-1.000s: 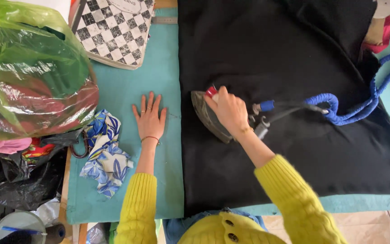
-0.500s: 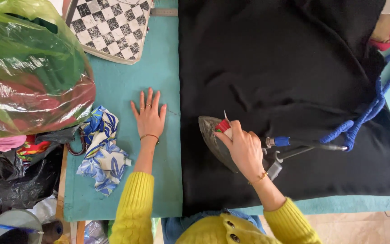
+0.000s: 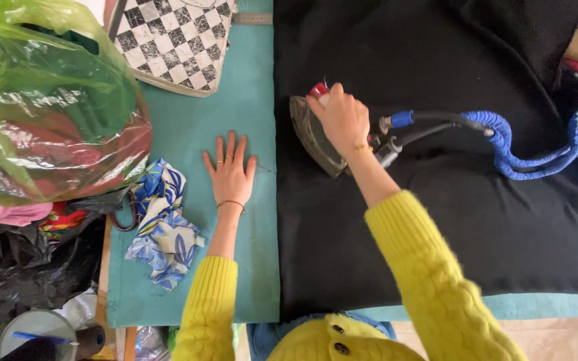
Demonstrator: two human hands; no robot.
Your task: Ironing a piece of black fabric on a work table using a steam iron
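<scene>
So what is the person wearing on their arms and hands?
Both arms wear chunky, bright yellow knitted sleeves. The left hand has thin rings on two fingers and a thin bracelet at the wrist. The right hand has a thin bracelet too.

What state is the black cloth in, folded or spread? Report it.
Spread. The black cloth lies flat across the teal table, with the iron resting on it under the right hand.

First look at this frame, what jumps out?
The right hand grips an iron resting on a big black cloth that fills the right half of the teal table. The left hand lies flat on the table beside the cloth's edge, next to a blue floral rag. A green plastic bag bulges at far left, and a blue-wrapped cord trails right from the iron.
</scene>
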